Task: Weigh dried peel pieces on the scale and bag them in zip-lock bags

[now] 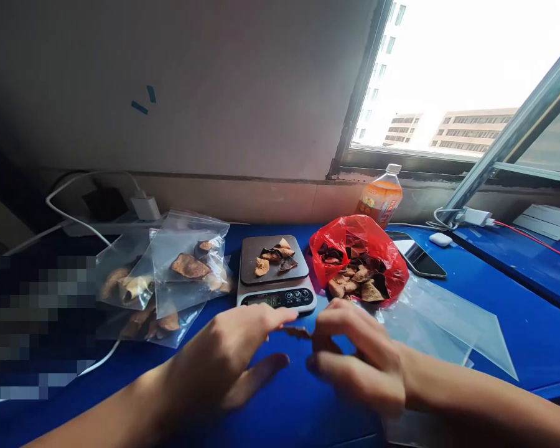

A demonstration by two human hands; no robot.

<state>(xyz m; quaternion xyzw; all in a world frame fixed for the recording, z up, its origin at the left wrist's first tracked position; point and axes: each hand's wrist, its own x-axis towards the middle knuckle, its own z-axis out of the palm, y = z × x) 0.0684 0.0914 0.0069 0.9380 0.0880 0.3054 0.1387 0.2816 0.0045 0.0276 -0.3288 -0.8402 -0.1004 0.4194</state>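
Observation:
A kitchen scale (276, 274) stands in front of me, its display lit but hard to read. Several brown dried peel pieces (275, 254) lie on its plate. My left hand (242, 348) is just before the scale, fingers stretched out and thumb apart, fingertips close to a small dark peel piece (298, 333). My right hand (359, 358) has its fingers curled, seemingly around that piece; the contact is partly hidden. Behind my right hand sits an open red plastic bag (392, 264) with more dried peel (357, 277) in it.
Clear zip bags (186, 230) holding peel lie left of the scale. Flat clear bags (476, 317) lie at the right. Behind the red bag are a drink bottle (382, 196), a phone (422, 258) and a white earphone case (440, 239). Chargers with cables stand along the wall.

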